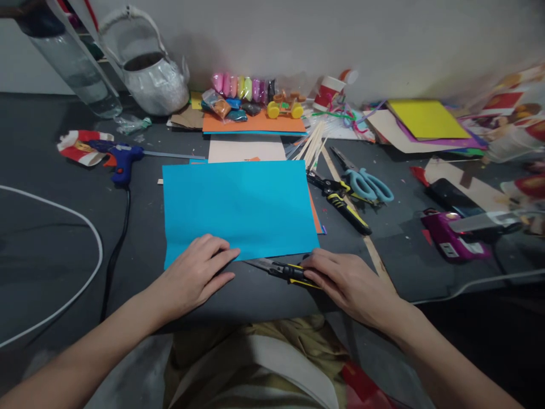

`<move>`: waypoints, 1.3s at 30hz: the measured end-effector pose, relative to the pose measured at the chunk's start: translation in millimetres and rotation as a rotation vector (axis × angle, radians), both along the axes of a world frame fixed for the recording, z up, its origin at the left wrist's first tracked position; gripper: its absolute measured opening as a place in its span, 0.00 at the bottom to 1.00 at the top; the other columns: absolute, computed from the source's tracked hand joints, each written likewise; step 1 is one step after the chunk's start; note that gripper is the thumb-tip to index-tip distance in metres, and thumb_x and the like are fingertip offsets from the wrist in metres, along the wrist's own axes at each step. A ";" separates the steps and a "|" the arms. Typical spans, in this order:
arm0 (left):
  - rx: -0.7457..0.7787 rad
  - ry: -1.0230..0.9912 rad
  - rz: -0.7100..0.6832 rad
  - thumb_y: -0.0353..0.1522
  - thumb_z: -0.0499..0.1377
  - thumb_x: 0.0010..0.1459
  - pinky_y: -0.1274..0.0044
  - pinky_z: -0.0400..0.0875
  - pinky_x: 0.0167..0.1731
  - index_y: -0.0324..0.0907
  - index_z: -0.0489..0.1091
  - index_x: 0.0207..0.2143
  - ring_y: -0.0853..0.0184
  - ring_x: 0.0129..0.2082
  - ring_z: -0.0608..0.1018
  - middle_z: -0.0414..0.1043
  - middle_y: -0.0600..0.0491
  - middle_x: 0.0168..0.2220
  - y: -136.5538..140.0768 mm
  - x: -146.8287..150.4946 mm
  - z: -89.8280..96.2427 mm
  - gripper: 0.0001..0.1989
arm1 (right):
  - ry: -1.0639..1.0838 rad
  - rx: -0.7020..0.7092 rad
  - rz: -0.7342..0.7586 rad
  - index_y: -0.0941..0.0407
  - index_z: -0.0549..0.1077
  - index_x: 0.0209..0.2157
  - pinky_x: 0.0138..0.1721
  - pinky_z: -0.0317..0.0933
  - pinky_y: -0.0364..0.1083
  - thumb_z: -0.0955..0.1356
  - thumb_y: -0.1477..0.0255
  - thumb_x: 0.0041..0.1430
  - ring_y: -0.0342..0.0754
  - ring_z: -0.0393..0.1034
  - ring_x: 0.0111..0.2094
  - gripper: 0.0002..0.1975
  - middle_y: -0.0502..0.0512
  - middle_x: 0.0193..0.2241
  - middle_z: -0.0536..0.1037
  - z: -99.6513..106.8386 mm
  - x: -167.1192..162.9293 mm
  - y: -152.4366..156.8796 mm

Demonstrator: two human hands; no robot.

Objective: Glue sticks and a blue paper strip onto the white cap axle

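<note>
A blue sheet of paper (238, 210) lies on the dark table in front of me. My left hand (200, 272) rests on its lower left edge, fingers over the paper and thumb apart on the table below; it holds nothing that I can see. My right hand (334, 278) is closed around the rear of a black and yellow utility knife (281, 269). The knife lies just below the paper's near edge, blade pointing left toward my left hand. The fingertips of my right hand are close to the paper's lower right corner.
Right of the paper lie pliers (340, 201) and blue-handled scissors (366, 182). A blue glue gun (123, 159) with its cord is on the left. Behind stand clay packets (242, 86), a silver pot (155, 85) and a bottle (80, 74). Coloured sheets (426, 119) lie at the back right.
</note>
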State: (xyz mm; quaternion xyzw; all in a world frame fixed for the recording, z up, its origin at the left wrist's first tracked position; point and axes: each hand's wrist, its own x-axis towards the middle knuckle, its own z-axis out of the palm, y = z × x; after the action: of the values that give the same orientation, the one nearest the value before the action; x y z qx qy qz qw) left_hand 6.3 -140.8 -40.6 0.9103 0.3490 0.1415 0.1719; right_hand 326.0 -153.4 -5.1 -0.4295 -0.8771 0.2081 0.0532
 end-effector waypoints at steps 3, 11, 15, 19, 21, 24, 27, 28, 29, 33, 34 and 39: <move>0.010 -0.003 -0.001 0.33 0.51 0.68 0.65 0.69 0.42 0.37 0.64 0.57 0.58 0.44 0.69 0.69 0.42 0.47 0.2 -0.3 -0.6 0.17 | 0.005 0.009 -0.006 0.55 0.69 0.38 0.30 0.56 0.43 0.57 0.68 0.72 0.45 0.70 0.30 0.12 0.54 0.33 0.74 -0.4 -1.0 0.5; 0.030 0.007 -0.004 0.34 0.51 0.68 0.65 0.71 0.42 0.37 0.64 0.57 0.57 0.44 0.70 0.70 0.42 0.47 0.6 1.0 0.9 0.17 | 0.010 -0.008 0.012 0.55 0.70 0.38 0.30 0.57 0.44 0.57 0.68 0.72 0.45 0.70 0.30 0.13 0.54 0.33 0.75 1.5 -1.2 -0.1; 0.082 -0.017 -0.010 0.32 0.52 0.68 0.65 0.70 0.43 0.38 0.65 0.56 0.58 0.45 0.72 0.72 0.43 0.47 -4.1 -6.0 2.1 0.17 | 0.044 -0.033 -0.025 0.55 0.70 0.38 0.31 0.59 0.43 0.58 0.69 0.72 0.45 0.71 0.31 0.11 0.54 0.33 0.75 0.9 2.0 -0.7; 0.216 -0.012 0.028 0.29 0.54 0.66 0.65 0.69 0.41 0.36 0.68 0.53 0.56 0.44 0.73 0.73 0.42 0.45 -9.7 -17.7 1.0 0.14 | 0.045 -0.020 -0.037 0.55 0.69 0.39 0.30 0.59 0.43 0.58 0.68 0.72 0.46 0.71 0.30 0.11 0.53 0.32 0.75 -0.1 6.9 -1.6; 0.250 0.003 0.034 0.27 0.55 0.65 0.65 0.69 0.40 0.35 0.70 0.50 0.56 0.43 0.73 0.73 0.41 0.44 -11.3 -22.3 0.1 0.12 | 0.038 -0.002 -0.044 0.55 0.69 0.38 0.29 0.58 0.43 0.58 0.68 0.72 0.46 0.71 0.29 0.11 0.52 0.31 0.75 -0.1 7.7 -1.9; 0.261 -0.001 0.017 0.26 0.54 0.65 0.65 0.70 0.40 0.35 0.72 0.48 0.57 0.43 0.73 0.74 0.42 0.43 -12.4 -25.6 -0.6 0.11 | 0.036 0.022 -0.046 0.55 0.69 0.38 0.29 0.58 0.43 0.58 0.68 0.72 0.46 0.71 0.29 0.12 0.52 0.30 0.74 -0.3 5.5 -1.7; 0.265 -0.015 0.015 0.26 0.54 0.65 0.66 0.70 0.40 0.36 0.72 0.48 0.57 0.43 0.74 0.75 0.43 0.42 -12.7 -25.8 -0.4 0.12 | 0.036 0.016 -0.037 0.55 0.69 0.38 0.29 0.58 0.43 0.58 0.68 0.72 0.45 0.70 0.29 0.12 0.53 0.31 0.74 -1.0 0.5 -0.5; 0.258 -0.024 0.020 0.26 0.53 0.65 0.66 0.71 0.40 0.37 0.72 0.48 0.57 0.43 0.74 0.75 0.43 0.42 -12.7 -25.7 -0.2 0.12 | 0.034 0.009 -0.035 0.55 0.69 0.38 0.29 0.58 0.43 0.58 0.68 0.72 0.45 0.70 0.29 0.12 0.53 0.31 0.74 -1.2 -1.4 0.0; 0.248 -0.032 0.025 0.26 0.53 0.65 0.66 0.71 0.40 0.38 0.73 0.49 0.58 0.44 0.74 0.75 0.44 0.42 -12.6 -25.7 -0.2 0.12 | 0.033 0.001 -0.032 0.55 0.69 0.38 0.29 0.58 0.43 0.58 0.68 0.72 0.45 0.70 0.29 0.12 0.53 0.31 0.74 -1.2 -3.3 0.4; 0.221 -0.047 0.032 0.27 0.53 0.65 0.66 0.71 0.41 0.39 0.72 0.50 0.58 0.44 0.74 0.75 0.44 0.43 -11.7 -26.5 -1.6 0.13 | 0.023 -0.012 -0.019 0.55 0.70 0.38 0.29 0.58 0.43 0.57 0.68 0.72 0.45 0.70 0.30 0.12 0.55 0.33 0.75 -0.7 -9.4 1.7; 0.222 -0.046 0.028 0.26 0.53 0.65 0.66 0.70 0.41 0.38 0.72 0.50 0.58 0.44 0.74 0.75 0.44 0.43 -11.4 -26.8 -2.1 0.13 | 0.018 -0.010 -0.013 0.55 0.70 0.38 0.29 0.58 0.43 0.57 0.68 0.72 0.45 0.70 0.30 0.13 0.55 0.33 0.74 -0.6 -10.2 1.8; 0.216 -0.039 0.006 0.25 0.54 0.65 0.65 0.70 0.41 0.36 0.71 0.50 0.57 0.44 0.72 0.73 0.42 0.43 -10.6 -27.7 -3.1 0.13 | -0.005 -0.002 0.021 0.56 0.70 0.39 0.30 0.57 0.44 0.56 0.68 0.72 0.46 0.70 0.30 0.14 0.55 0.33 0.74 -1.1 -9.0 1.3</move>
State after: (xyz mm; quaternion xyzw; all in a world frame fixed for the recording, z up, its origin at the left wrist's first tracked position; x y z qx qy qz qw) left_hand -21.4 -151.4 -43.6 0.9195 0.3310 0.1966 0.0792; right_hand 317.0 -152.1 -6.3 -0.4208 -0.8816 0.2083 0.0486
